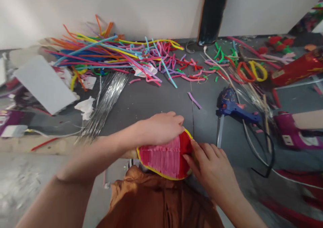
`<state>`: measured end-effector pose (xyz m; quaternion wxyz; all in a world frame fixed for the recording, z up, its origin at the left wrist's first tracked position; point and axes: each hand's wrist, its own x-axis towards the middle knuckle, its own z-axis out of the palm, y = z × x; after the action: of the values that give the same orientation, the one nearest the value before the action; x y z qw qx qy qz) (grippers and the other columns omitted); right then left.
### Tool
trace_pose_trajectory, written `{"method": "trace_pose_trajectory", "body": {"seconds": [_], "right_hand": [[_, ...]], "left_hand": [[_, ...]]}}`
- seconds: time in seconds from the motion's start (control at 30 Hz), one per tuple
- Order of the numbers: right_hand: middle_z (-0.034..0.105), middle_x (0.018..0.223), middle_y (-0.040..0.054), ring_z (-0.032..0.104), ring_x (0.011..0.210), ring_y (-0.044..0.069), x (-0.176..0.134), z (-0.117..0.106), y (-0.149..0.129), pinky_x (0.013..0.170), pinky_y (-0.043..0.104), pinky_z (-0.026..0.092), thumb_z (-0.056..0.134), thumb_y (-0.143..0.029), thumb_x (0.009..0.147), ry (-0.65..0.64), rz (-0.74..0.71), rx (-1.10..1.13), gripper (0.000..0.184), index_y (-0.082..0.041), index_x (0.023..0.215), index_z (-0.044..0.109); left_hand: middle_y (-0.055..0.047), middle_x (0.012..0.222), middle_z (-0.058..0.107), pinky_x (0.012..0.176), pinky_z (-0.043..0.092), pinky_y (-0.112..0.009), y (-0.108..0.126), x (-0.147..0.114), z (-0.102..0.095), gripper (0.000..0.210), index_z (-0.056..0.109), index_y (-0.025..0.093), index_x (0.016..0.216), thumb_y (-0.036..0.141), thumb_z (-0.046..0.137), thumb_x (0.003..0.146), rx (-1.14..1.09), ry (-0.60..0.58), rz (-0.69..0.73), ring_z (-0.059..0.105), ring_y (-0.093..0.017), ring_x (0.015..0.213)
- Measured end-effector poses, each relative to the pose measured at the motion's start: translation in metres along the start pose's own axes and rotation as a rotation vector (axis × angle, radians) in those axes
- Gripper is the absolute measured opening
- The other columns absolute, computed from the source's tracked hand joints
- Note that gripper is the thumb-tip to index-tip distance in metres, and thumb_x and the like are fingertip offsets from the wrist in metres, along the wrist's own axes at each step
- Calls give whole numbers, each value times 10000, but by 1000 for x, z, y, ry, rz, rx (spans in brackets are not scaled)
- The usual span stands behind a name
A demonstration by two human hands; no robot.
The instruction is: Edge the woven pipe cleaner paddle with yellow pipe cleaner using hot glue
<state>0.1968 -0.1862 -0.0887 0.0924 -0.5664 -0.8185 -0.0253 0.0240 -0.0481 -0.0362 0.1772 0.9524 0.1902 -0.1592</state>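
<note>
Right hand (215,165) clamps pink-and-red, yellow-edged, ribbed rounded panel (164,162); left hand (159,128) atop, grip indeterminable. Visible face appears filled; covered portion unverified.

a plain pale wall (151,5) rises straight behind the dark grey bench (156,96), brighter at upper left. a thin seam (192,115) runs across the benchtop toward its tan front edge (60,145). below lies grey, mottled floor (22,181), under soft light.
</note>
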Motion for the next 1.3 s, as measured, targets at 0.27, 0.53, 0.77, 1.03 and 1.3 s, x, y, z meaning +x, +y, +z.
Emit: {"method": "trace_pose_trajectory", "body": {"seconds": [0.27, 0.53, 0.77, 1.03, 1.3], "right_hand": [[630, 824, 78, 532, 739, 214, -6, 3, -8, 660, 351, 363, 484, -233, 915, -56, 62, -84, 261, -109, 1116, 594], [652, 838, 72, 529, 733, 218, 9, 2, -6, 655, 361, 330, 504, -218, 910, -50, 11, -126, 268, -132, 1144, 600], [668, 913, 70, 534, 788, 217, 26, 6, -1, 656, 351, 313, 535, -151, 879, -70, -81, -121, 326, -151, 1201, 589], [653, 925, 71, 520, 789, 209, 24, 7, -2, 656, 348, 348, 528, -86, 825, -57, -60, -62, 411, -148, 1229, 573], [648, 905, 72, 499, 776, 209, 27, 6, 0, 664, 353, 351, 500, -68, 823, -29, -65, -6, 406, -131, 1213, 591]], "left_hand": [[-45, 790, 665, 567, 330, -274, -17, 17, -28, 355, 722, 176, 909, 4, 496, 697, -84, -275, 157, 503, -153, 660], [-41, 884, 680, 651, 403, -244, -26, -11, -15, 348, 692, 214, 1014, 46, 482, 792, -189, -143, 90, 566, -157, 763], [-87, 1011, 589, 735, 443, -307, -5, -43, 21, 250, 628, 179, 1072, 309, 466, 933, 20, 149, -181, 547, -211, 884], [-96, 949, 538, 687, 472, -321, 35, -34, 53, 368, 607, 87, 1009, 431, 536, 901, 235, 335, -373, 509, -235, 891], [-111, 1066, 571, 771, 495, -315, 40, -32, 64, 478, 423, 42, 1349, 318, 447, 958, 265, 362, -399, 519, -214, 948]]}}
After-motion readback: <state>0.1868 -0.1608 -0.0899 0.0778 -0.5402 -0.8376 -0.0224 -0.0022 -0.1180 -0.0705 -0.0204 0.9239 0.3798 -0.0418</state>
